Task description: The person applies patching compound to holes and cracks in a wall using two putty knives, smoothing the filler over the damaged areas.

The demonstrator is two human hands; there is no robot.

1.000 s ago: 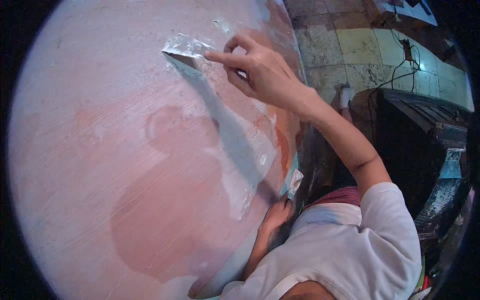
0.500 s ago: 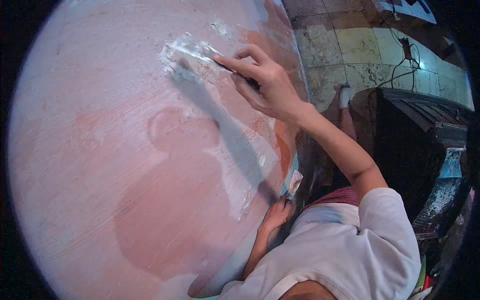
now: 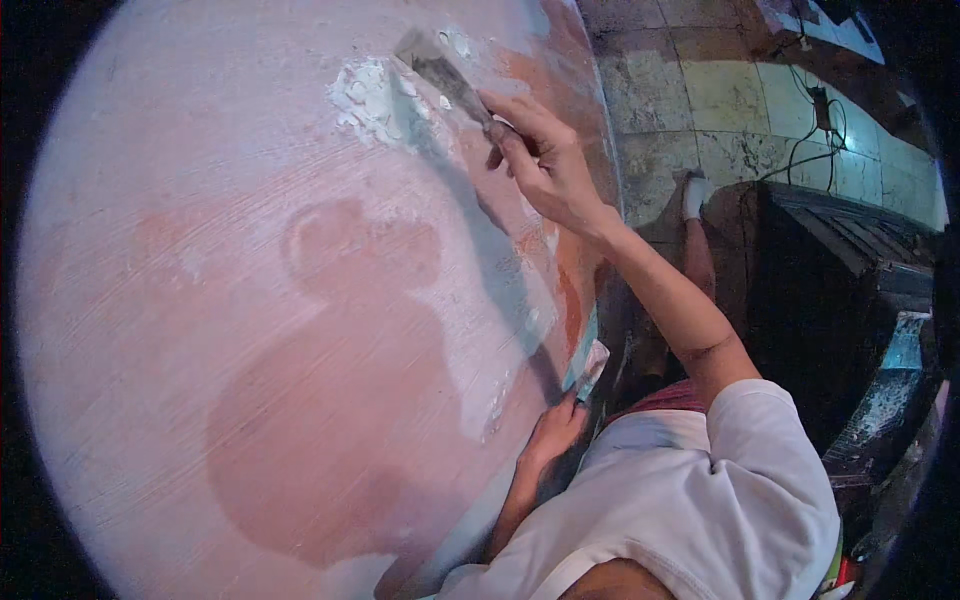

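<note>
The right hand [image 3: 548, 160] has its thumb and fingers closed around the handle of a putty knife [image 3: 437, 68], leaving no slack that shows, while the knife's blade reaches out beyond the fingertips toward the upper left. That long axis is the relation that matters: it runs slantwise from the grip up the pink wall [image 3: 140, 300], and the thick, ragged patch of white filler [image 3: 368, 98] lies on the wall just to the left of the blade and a little below its front edge, so the patch is beside the blade rather than straight ahead of it. Whether the blade's edge touches the wall or stands slightly off it I cannot tell, though a bluish shadow [image 3: 465, 240] of the tool and arm falls across the surface below. The right hand is by far the nearer to the filler; the left hand [image 3: 556, 432] is well apart from it, low by the waist of the white T-shirt [image 3: 690, 490], with its fingers curled about the dark handle of a second scraper [image 3: 594, 364], whose pale blade points upward and slightly right, close to the wall's right-hand edge
</note>
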